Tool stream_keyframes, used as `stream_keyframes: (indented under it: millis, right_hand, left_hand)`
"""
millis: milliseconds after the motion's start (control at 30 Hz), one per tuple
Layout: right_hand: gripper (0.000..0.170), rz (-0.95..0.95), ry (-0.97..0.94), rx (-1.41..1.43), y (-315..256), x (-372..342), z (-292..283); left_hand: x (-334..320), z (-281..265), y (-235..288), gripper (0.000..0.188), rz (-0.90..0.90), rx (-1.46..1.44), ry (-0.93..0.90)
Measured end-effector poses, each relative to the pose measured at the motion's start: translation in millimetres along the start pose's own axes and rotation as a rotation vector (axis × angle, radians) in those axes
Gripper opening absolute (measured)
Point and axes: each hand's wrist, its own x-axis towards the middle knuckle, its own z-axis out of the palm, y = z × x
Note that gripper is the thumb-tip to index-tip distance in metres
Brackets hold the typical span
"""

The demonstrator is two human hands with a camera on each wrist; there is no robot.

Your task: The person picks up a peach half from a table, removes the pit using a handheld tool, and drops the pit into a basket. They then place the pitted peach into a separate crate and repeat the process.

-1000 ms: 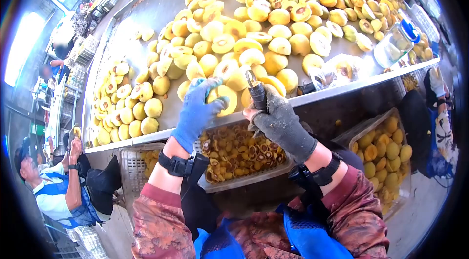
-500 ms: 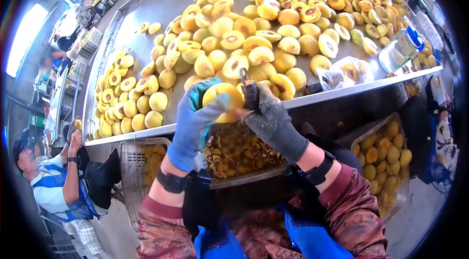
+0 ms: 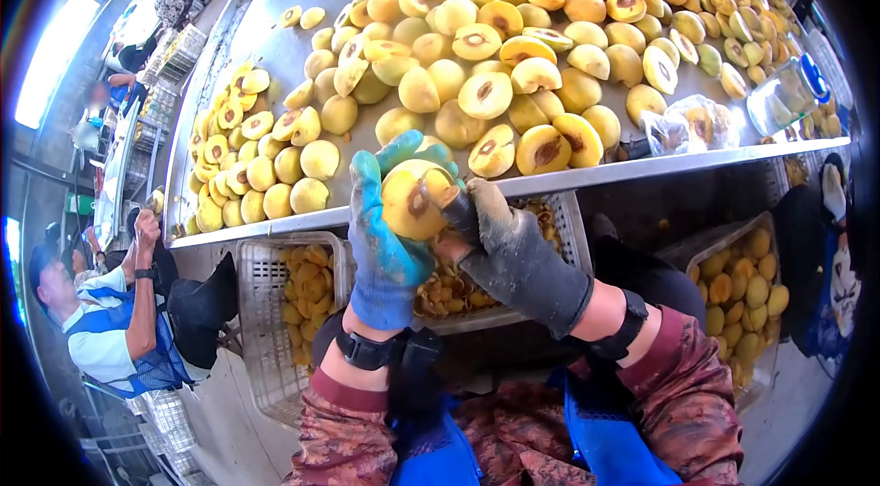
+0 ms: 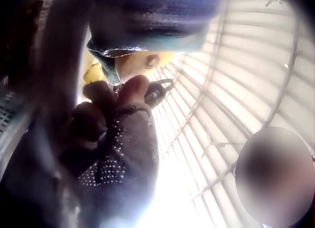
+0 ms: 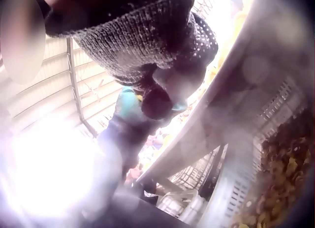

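Observation:
My left hand (image 3: pixel 380 270), in a blue and teal glove, holds a yellow peach half (image 3: pixel 405 202) just off the table's front edge. Its cut face, with a brown centre, is turned toward my right hand (image 3: pixel 527 270). That hand wears a dark grey glove with bare fingertips showing, and grips the black handle of a pitting tool (image 3: pixel 465 218). The tool's tip overlaps the brown centre in the head view. In the left wrist view a metal loop (image 4: pixel 169 84) sticks out beyond the handle, close under the peach half (image 4: pixel 142 63).
Peach halves (image 3: pixel 484 94) cover much of the metal table (image 3: pixel 367 130). A bagged bundle (image 3: pixel 701 124) and a blue-lidded jar (image 3: pixel 779 101) stand at the right edge. Below are crates of peach pieces (image 3: pixel 307 289), scraps and peaches (image 3: pixel 747 289). Another person (image 3: pixel 115 321) sits at left.
The left hand has drawn the peach half from the pile toward me and turned its cut face to the right. The tool has come up against it. The head view has shifted slightly.

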Motion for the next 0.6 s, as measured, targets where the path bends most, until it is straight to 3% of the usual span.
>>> stream_keyframes:
  millis: [233, 333, 600]
  right_hand:
    - [0.016, 0.088, -0.054, -0.198, 12.1, -11.5, 9.7]
    - [0.039, 0.161, -0.155, -0.207, 3.6, -11.1, 4.8]
    - [0.047, 0.108, -0.204, -0.139, 17.5, -14.9, 8.2]
  left_hand:
    - [-4.4, -5.1, -0.1, 0.060, 0.028, 0.108, 0.018]
    - [-5.8, -7.4, -5.0, 0.059, 0.043, 0.105, 0.037]
    - [-11.2, -3.4, -8.7, 0.058, 0.135, 0.226, 0.091]
